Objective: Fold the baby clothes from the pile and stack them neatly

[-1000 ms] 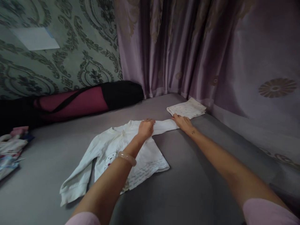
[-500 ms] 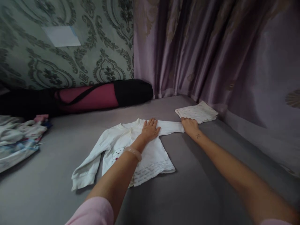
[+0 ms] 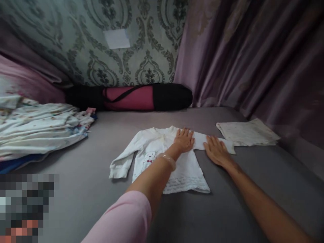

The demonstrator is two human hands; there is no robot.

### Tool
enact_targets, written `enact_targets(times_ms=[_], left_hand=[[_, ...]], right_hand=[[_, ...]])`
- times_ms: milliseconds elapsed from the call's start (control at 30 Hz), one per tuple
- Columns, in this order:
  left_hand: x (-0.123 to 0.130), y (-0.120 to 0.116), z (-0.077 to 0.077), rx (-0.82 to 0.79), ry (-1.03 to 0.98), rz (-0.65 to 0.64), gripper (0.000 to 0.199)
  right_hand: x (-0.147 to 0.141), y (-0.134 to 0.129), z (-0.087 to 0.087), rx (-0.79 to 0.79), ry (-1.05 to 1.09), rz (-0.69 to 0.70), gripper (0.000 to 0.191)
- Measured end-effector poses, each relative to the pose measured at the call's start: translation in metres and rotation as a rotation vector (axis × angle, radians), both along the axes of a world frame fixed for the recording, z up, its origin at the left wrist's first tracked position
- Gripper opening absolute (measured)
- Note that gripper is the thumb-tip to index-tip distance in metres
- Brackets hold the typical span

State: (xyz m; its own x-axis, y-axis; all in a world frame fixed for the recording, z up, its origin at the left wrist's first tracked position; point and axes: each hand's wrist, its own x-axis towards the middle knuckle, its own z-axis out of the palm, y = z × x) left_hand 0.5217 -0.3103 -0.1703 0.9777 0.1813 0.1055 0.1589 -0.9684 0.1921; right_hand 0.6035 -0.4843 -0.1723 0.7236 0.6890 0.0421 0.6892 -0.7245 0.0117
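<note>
A small white long-sleeved shirt (image 3: 186, 168) with a bear print lies spread on the grey bed sheet (image 3: 88, 199). My left hand (image 3: 184, 139) rests flat on the shirt near the shoulder at right, fingers stretched out. On the sleeve at right lies my right hand (image 3: 217, 150), palm down with its fingers extended, a little short of the cuff. The other sleeve (image 3: 124, 160) angles down to the left, untouched. My left forearm hides part of the shirt's front and hem.
A folded light cloth (image 3: 249, 132) lies beyond the right cuff, near the purple curtain (image 3: 215, 67). Piled clothes (image 3: 48, 125) sit at left. A long black and pink bag (image 3: 131, 98) lies along the patterned wall (image 3: 149, 64). A pixelated patch covers the lower left corner.
My right hand has let go of the sleeve's cuff end and now lies flat on the sleeve. My left hand stays on the shirt. The view has turned left, showing more piled clothes.
</note>
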Motion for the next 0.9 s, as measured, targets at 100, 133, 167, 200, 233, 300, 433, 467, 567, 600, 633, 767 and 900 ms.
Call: enact_targets(times_ms=[100,133,167,200,233,300,433,467,567,600,633,767,900], left_hand=[[0.000,0.000,0.003,-0.043,0.007,-0.002,0.057],[0.000,0.001,0.006,-0.076,0.023,-0.013,0.058],[0.000,0.003,0.010,-0.123,0.045,-0.030,0.059],[-0.001,0.006,0.016,-0.182,0.065,-0.046,0.062],[-0.003,0.011,0.022,-0.249,0.074,-0.057,0.064],[-0.015,0.028,0.036,-0.370,0.037,-0.052,0.066],[-0.079,0.086,0.060,-0.395,-0.199,0.076,0.053],[-0.104,0.102,0.064,-0.375,-0.238,0.145,0.050],[-0.190,0.142,0.066,-0.372,-0.209,0.423,0.048],[-0.218,0.150,0.065,-0.374,-0.187,0.497,0.049],[-0.244,0.154,0.063,-0.377,-0.164,0.559,0.050],[-0.314,0.143,0.057,-0.507,-0.053,0.682,0.055],[-0.328,0.114,0.057,-0.610,0.018,0.737,0.058]], right_hand=[[0.008,-0.018,0.004,-0.057,-0.067,-0.092,0.064],[0.008,-0.020,0.006,-0.081,-0.072,-0.113,0.065],[0.007,-0.020,0.009,-0.107,-0.065,-0.127,0.065],[0.006,-0.019,0.011,-0.135,-0.047,-0.135,0.066],[0.006,-0.017,0.013,-0.164,-0.023,-0.141,0.066],[0.008,-0.013,0.019,-0.209,0.035,-0.160,0.067],[0.014,-0.001,0.036,-0.235,0.129,-0.185,0.064],[0.013,0.004,0.040,-0.219,0.124,-0.188,0.061],[-0.004,0.031,0.052,-0.113,0.055,-0.164,0.055],[-0.014,0.043,0.055,-0.071,0.037,-0.126,0.053],[-0.026,0.058,0.057,-0.035,0.033,-0.055,0.053],[-0.085,0.125,0.061,0.039,0.088,0.270,0.052],[-0.136,0.188,0.057,0.080,0.229,0.476,0.052]])
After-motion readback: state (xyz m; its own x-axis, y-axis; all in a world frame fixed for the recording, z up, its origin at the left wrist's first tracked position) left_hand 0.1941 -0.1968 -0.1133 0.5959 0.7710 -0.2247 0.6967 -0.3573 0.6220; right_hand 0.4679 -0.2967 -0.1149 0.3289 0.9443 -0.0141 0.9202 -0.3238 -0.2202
